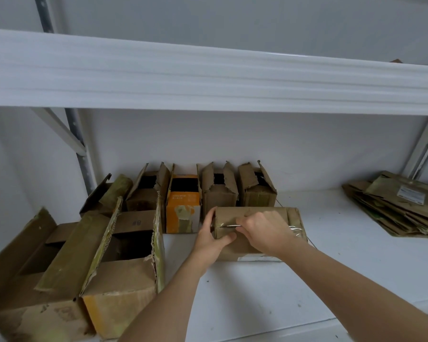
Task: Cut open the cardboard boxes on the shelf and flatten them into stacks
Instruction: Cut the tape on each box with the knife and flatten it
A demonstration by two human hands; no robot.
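While our left hand (214, 239) grips the left end of the sealed box (260, 233), thumb on its near face and fingers curled over the far top edge, our right hand (262, 230) is closed around a thin metal blade (229, 226) laid along the taped seam. That blade points left, toward the box's left end, running with the seam. We have the box lying on its side near the middle of the shelf (356, 262), its long axis running left to right, parallel to the shelf's front edge; clear tape (295, 230) wraps its right end. Just behind it, along the shelf's back edge, we see a row of opened boxes (219, 191) with flaps standing up, an orange box (182, 206) among them. Larger opened boxes (124, 272) crowd the front left corner. Well apart, at the shelf's right edge, lies a stack of flattened cardboard (400, 208).
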